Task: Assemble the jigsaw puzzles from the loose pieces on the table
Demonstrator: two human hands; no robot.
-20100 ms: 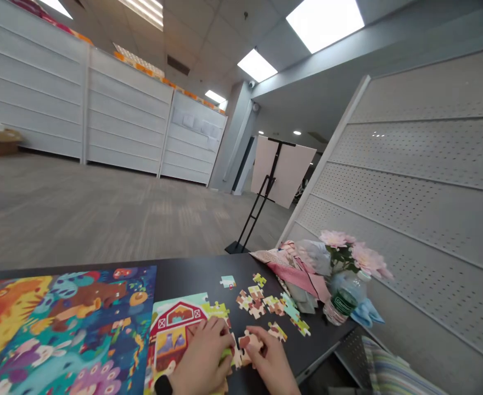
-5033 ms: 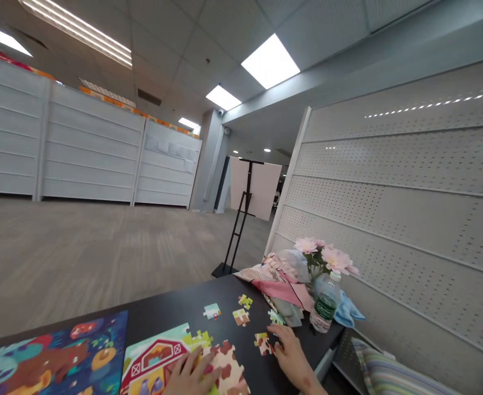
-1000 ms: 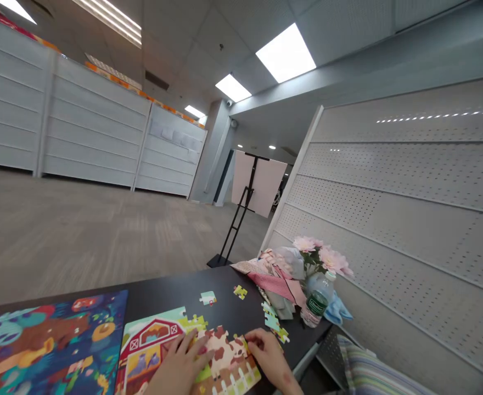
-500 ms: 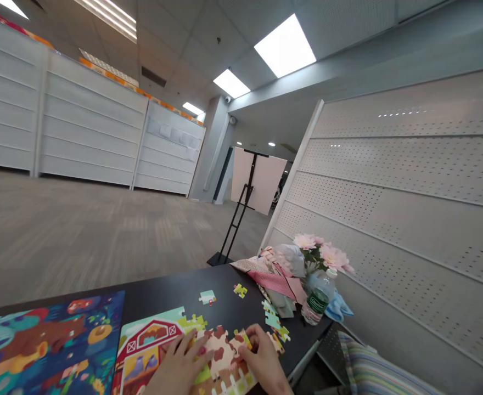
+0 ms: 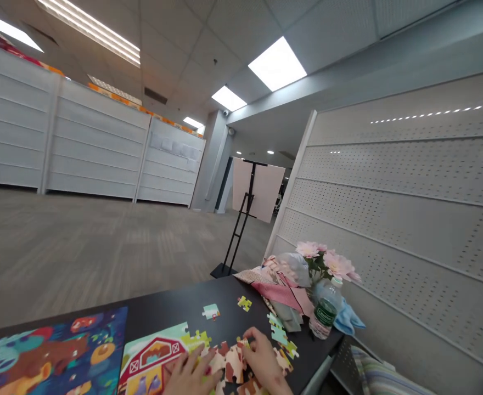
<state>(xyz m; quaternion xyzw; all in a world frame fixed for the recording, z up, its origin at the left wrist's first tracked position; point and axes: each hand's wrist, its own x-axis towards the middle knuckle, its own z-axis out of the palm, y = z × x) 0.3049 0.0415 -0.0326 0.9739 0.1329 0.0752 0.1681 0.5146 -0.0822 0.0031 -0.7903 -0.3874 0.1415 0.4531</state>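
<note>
Our left hand (image 5: 190, 376) lies open at the bottom of the view, fingers spread, with its fingertips resting on the cow-patterned jigsaw pieces (image 5: 227, 363) and no piece visibly gripped. Our right hand (image 5: 263, 365) sits just beside those pieces with its fingers bent down around a small yellow-edged piece (image 5: 243, 342), though we cannot tell whether it is pinched or only touched. The cow-patterned pieces lie between our two hands, directly right of the red barn section (image 5: 151, 362) of the puzzle, and the lower frame edge cuts them off. Yellow-green pieces (image 5: 195, 340) sit along the top edge of the barn section, near our left hand. Farther up the black table (image 5: 163, 300), a loose pale teal piece (image 5: 211, 311) and a loose yellow-green piece (image 5: 244, 303) lie apart from each other, both well clear of our fingers. A small group of teal and green pieces (image 5: 279, 334) lies near our right hand, and a tan piece (image 5: 283, 360) lies just beside it. To the left of the barn section we see a colourful finished animal puzzle (image 5: 52, 351). At the table's far end, a heap of pink fabric (image 5: 278, 293) lies beside pink flowers (image 5: 334, 262), a water bottle (image 5: 326, 310) with a green label and a blue cloth (image 5: 349, 322), all in front of a perforated white partition (image 5: 389, 219).
</note>
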